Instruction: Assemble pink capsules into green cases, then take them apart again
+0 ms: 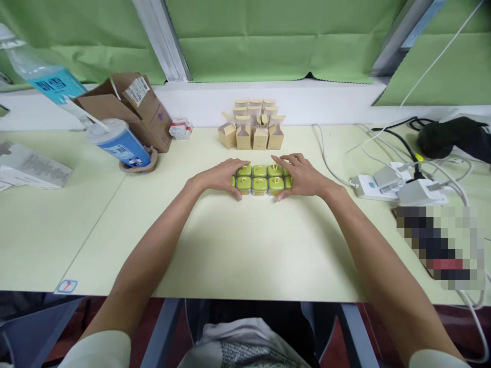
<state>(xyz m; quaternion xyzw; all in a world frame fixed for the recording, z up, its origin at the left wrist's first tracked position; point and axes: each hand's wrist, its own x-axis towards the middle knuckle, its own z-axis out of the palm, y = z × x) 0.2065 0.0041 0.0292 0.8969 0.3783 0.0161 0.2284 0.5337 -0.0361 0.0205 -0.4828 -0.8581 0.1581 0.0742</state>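
Several small clear jars with green lids [260, 184] stand packed in two rows on the pale table. My left hand [221, 176] cups the left end of the group, thumb at the front and fingers at the back. At the right end, my right hand [305, 176] does the same, with its fingers reaching over the back lids. Both hands cover part of the outermost jars. A few lids carry a small pale loop on top. Just behind the jars, several small tan cardboard boxes [261, 137] stand close together with their top flaps up.
A brown carton [143, 110], a blue tissue canister [121, 143] and a tilted bottle [46, 76] are at the back left. A small white box [181, 129] sits beside them. To the right lie a power strip [374, 187], cables and a pixelated phone-like object [433, 245].
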